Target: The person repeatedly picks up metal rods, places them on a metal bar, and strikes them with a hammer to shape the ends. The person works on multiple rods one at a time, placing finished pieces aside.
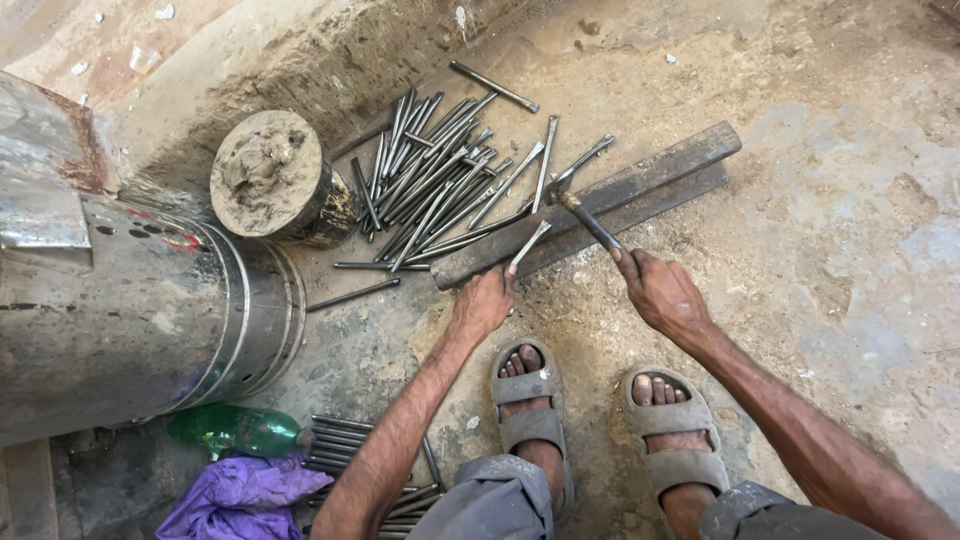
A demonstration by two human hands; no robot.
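The left hand (pixel 483 303) pinches a rod (pixel 528 246) on the bar's (pixel 600 200) near edge; the right hand (pixel 662 293) clenches a hammer (pixel 580 215) above it; a glancing blow could strike fingers or fling the rod.

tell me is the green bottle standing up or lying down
Lying down. The green bottle rests on its side on the ground beside the big metal drum, its neck end pointing right, above a purple cloth.

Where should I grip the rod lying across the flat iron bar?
Grip the rod at its near end, coming from the sandal side as the left hand does. Its far tip rests on the iron bar, under the hammer held in the right hand.
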